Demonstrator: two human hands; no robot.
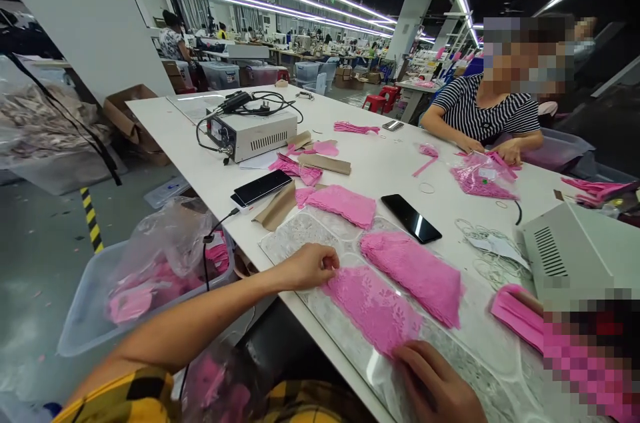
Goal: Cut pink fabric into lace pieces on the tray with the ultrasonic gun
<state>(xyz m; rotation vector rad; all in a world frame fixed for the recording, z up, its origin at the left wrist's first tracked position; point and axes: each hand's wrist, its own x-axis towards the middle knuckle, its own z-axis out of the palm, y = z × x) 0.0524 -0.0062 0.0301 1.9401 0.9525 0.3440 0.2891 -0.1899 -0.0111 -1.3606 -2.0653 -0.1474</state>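
Note:
A pink lace piece [375, 309] lies stretched flat on a clear patterned mat [345, 246] in front of me. My left hand [309, 267] pinches its far-left end with curled fingers. At the near-right end, my right hand [440, 383] holds the corner between thumb and fingers, and part of this hand is cut off by the frame's lower edge. Beside the piece, just beyond it, rests a thick pile of pink lace [413, 273]. A smaller pink lace stack [343, 204] lies farther back on the same mat.
Phones [411, 218] and a grey-white box device [265, 135] with cables stand on the white table [360, 163]. A co-worker [485, 109] in a striped top handles pink pieces across from me. A plastic bin [90, 316] with pink material is at floor level, left.

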